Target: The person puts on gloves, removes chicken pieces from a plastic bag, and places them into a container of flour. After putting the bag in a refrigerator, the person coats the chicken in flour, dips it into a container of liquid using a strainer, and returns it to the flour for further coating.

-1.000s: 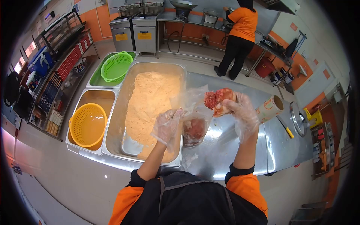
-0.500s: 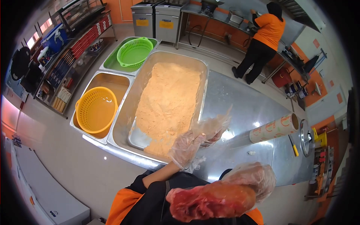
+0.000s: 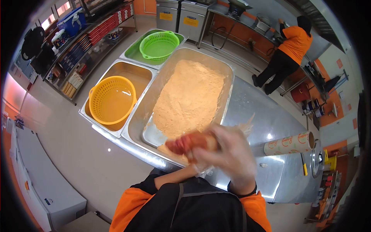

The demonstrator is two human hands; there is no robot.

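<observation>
My right hand (image 3: 234, 152), in a clear plastic glove and blurred by motion, has its fingers around a piece of raw chicken (image 3: 189, 145), red with paler skin. It holds the chicken over the front edge of a large steel pan (image 3: 133, 129). Orange-tinted breading flour (image 3: 193, 96) fills much of that pan, with bare metal showing at the front left. My left hand (image 3: 199, 167), also gloved, is mostly covered by the right one; only its wrist and a loose glove tip beyond show, so its fingers are hidden.
A yellow basket (image 3: 112, 120) sits in liquid in a steel pan at left, a green basket (image 3: 158, 54) in another behind. Right on the steel table (image 3: 247, 104) are a printed paper roll (image 3: 288, 145) and a yellow-handled knife (image 3: 305, 169). A co-worker (image 3: 290, 46) stands at the back counter.
My right hand has brought the chicken from low in front of my body up and left to the pan, now in front of my left hand. The view has shifted slightly.
</observation>
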